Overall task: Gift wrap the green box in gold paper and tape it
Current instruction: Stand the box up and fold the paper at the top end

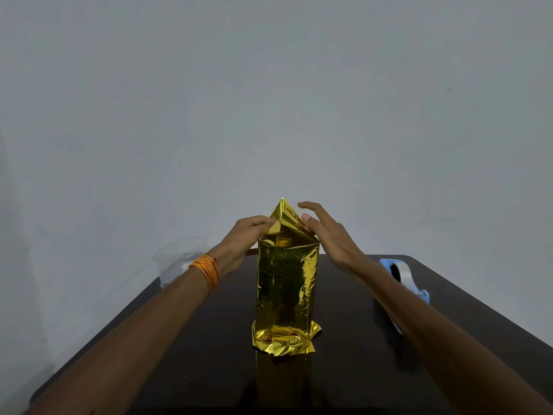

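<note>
Table (pixel 344 369): dark brown, glossy top, reflective; extends from the near edge of view to the wall. Wall (pixel 269 85): plain, pale grey, fills the upper view. Clear plastic sheet (pixel 176 262): crumpled, translucent, located at the far left edge of the table, against the wall

You have gold paper (pixel 285 283): shiny foil, a tall upright sleeve mid-worktop (pixel 209 339), top peaked, base crumpled outward. Tape dispenser (pixel 404 277): blue, to its right.
</note>
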The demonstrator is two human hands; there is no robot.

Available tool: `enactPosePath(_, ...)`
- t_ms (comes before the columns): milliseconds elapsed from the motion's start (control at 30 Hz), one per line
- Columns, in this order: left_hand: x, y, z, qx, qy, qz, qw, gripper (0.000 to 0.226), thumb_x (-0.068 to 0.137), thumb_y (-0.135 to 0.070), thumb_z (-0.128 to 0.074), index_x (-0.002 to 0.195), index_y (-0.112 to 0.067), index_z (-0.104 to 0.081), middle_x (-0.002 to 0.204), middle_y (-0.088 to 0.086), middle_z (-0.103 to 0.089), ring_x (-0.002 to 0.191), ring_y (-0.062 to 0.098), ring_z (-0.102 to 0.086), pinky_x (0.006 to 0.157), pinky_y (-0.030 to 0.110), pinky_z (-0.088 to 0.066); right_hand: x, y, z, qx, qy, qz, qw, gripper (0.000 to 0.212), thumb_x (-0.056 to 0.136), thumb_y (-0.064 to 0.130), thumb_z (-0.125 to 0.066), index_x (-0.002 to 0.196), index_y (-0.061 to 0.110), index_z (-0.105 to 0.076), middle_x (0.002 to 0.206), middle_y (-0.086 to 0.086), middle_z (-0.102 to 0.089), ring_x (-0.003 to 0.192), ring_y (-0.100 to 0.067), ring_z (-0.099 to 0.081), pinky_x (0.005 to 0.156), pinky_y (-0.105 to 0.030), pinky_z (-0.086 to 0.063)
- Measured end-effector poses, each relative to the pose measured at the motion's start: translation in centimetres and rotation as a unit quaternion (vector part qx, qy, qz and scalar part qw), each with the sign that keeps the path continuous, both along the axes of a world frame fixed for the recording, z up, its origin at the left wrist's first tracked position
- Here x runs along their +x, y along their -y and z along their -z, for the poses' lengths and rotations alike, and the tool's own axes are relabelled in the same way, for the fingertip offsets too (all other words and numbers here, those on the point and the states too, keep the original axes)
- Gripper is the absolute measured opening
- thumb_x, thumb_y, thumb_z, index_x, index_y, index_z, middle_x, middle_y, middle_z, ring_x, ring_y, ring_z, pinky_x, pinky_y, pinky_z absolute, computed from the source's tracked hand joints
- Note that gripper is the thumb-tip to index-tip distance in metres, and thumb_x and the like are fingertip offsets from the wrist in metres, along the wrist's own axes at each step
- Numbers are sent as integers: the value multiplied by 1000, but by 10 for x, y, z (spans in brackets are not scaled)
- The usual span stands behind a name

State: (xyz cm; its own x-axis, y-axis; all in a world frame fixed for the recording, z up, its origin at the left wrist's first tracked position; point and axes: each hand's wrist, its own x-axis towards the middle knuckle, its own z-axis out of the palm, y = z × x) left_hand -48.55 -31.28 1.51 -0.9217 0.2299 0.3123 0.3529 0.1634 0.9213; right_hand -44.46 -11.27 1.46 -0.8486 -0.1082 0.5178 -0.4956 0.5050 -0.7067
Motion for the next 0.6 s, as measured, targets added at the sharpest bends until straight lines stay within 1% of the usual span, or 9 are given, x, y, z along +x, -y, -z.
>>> enactPosePath(100,7,0,0,82,-8,-31,996,25,99,-35,-53,95,-25,-74,121,-2,-67,120,18,-56,102,48,-45,0,0,1,1,-3,-1,1000,38,106,45,-33,143,40,-40,142,-9,-55,124,-26,-55,93,-34,-36)
enactPosePath(167,12,3,0,96,-61,-63,991,26,100,-39,-50,92,-28,-73,127,-5,-63,123,14,-53,104,45,-45,0,0,2,1,-3,0,1000,38,106,46,-33,143,40,-40,144,-9,-53,127,-28,-53,96,-36,-36)
enactPosePath(233,17,7,3,75,-136,-68,986,20,98,-39,-55,91,-31,-72,116,-14,-67,118,7,-55,103,41,-45,-1,-1,3,1,-3,2,1000,38,106,46,-33,143,41,-40,146,-9,-52,130,-29,-52,99,-38,-36)
enactPosePath(300,20,13,7,24,-208,-77,975,13,89,-39,-68,96,-29,-72,115,-15,-66,115,1,-55,101,34,-46,0,-1,3,1,-4,0,1000,38,106,46,-33,143,40,-40,145,-9,-52,129,-29,-52,98,-37,-36)
enactPosePath(367,22,17,10,-32,-262,-94,960,25,80,-36,-79,100,-24,-72,123,-12,-62,115,0,-54,95,24,-46,1,0,2,-1,-5,0,1000,38,106,46,-32,142,39,-41,142,-9,-55,125,-28,-55,95,-34,-37)
enactPosePath(400,23,18,9,-44,-280,-105,953,27,77,-33,-82,100,-22,-73,122,-12,-62,114,-1,-55,92,22,-46,2,0,2,-2,-5,1,1000,37,106,45,-32,142,39,-41,141,-8,-55,123,-27,-56,93,-34,-38)
enactPosePath(467,24,18,6,-50,-310,-132,940,23,76,-30,-83,94,-19,-75,114,-11,-65,108,-2,-58,87,22,-49,3,1,1,-1,-6,1,1000,37,106,45,-32,142,38,-41,141,-6,-55,120,-23,-56,90,-31,-38)
enactPosePath(533,24,16,1,-46,-330,-144,932,18,78,-31,-81,87,-16,-77,106,-9,-69,103,0,-61,87,26,-52,4,2,1,0,-7,1,1000,38,107,44,-32,143,37,-41,142,-5,-54,116,-19,-55,85,-26,-40)
enactPosePath(600,22,12,-5,-45,-344,-152,926,16,80,-31,-79,83,-16,-77,101,-9,-71,101,2,-62,86,28,-53,4,1,1,1,-7,2,1000,38,106,45,-32,142,38,-41,141,-5,-54,116,-20,-56,85,-24,-42)
